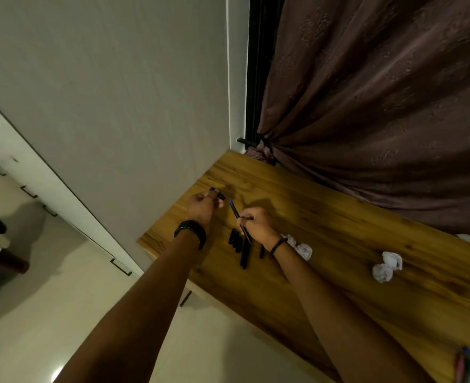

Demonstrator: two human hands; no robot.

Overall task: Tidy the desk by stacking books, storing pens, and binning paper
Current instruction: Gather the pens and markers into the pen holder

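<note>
My right hand (pixel 257 225) grips a dark pen (pixel 237 214) with a blue tip that points up and to the left. My left hand (pixel 203 207) pinches a small black pen cap (pixel 219 195) with a blue end, held just left of that tip. Under both hands several black pens and caps (pixel 240 246) lie together on the wooden desk (pixel 338 217). Crumpled white paper balls sit to the right: one pair (pixel 300 246) by my right wrist, another pair (pixel 387 266) farther along the desk.
A grey wall meets the desk's left end. A brown curtain (pixel 380 106) hangs behind its far edge. More coloured pens (pixel 466 366) show at the bottom right corner. Pale floor lies to the left, below the desk's edge.
</note>
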